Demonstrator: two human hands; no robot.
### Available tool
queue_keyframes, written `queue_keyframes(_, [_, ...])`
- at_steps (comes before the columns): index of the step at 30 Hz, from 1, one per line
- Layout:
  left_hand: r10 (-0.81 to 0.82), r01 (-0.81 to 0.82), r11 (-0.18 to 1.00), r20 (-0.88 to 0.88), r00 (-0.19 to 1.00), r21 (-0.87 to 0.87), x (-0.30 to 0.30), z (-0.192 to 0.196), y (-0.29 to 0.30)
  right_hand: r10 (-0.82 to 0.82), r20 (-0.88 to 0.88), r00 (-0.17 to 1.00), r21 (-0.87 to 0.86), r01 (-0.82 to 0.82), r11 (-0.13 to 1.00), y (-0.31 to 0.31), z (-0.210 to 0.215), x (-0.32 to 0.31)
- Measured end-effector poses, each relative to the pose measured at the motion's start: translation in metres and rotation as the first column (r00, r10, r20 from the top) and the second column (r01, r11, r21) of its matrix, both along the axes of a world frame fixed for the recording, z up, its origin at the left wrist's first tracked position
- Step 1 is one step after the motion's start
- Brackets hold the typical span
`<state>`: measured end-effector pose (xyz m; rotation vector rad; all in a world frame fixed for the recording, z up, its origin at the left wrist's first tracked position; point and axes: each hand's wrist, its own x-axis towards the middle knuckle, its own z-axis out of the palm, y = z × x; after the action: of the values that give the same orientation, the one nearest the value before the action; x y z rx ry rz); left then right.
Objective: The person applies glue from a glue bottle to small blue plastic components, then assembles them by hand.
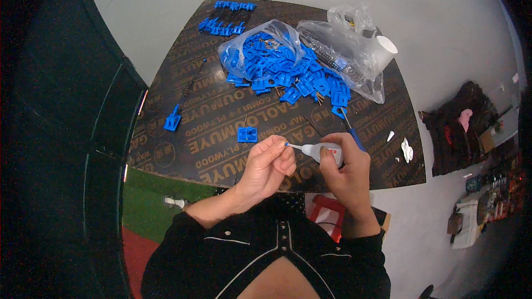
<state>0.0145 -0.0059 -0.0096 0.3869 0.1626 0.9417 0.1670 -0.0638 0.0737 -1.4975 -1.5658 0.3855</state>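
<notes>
Above the near edge of the table, my left hand (pixel 267 164) pinches a tiny blue piece (pixel 287 144) between thumb and fingertips; most of it is hidden. My right hand (pixel 350 173) is wrapped round a small white squeeze bottle (pixel 314 150) with a thin nozzle. The bottle lies sideways in my grip, and its nozzle tip meets the blue piece or comes very close to it. Just beyond my left hand, a blue plastic clip (pixel 247 134) rests on the table with a thin pin beside it. A blue-handled screwdriver (pixel 354 135) lies beyond my right hand.
A heap of blue plastic parts (pixel 277 66) spills from a clear bag on the dark plywood table (pixel 205 149). Behind it are another clear bag (pixel 349 72) and a white roll (pixel 381 54). Blue-and-black assemblies (pixel 227 19) lie far left. White scraps (pixel 407 150) sit at right.
</notes>
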Motion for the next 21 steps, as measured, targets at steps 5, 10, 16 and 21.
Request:
queue_keyframes(5, [-0.002,0.002,1.0,0.012,1.0,0.006,0.0,-0.002,0.0,-0.006,-0.022,1.0,-0.025,0.005,1.0,0.0,0.0,0.002])
queue_keyframes(10, [-0.004,0.004,1.0,0.022,1.0,0.013,0.0,-0.002,0.0,-0.018,-0.094,0.995,-0.037,0.015,0.999,0.001,-0.008,0.005])
queue_keyframes(16, [-0.043,0.045,0.998,0.035,0.998,-0.034,0.0,-0.001,-0.001,0.014,-0.291,0.957,-0.025,-0.023,0.999,0.004,-0.036,0.014])
queue_keyframes(21, [-0.081,0.083,0.995,0.059,0.995,-0.047,-0.002,0.001,-0.001,-0.024,-0.673,0.739,-0.17,-0.123,0.978,0.0,-0.043,0.015])
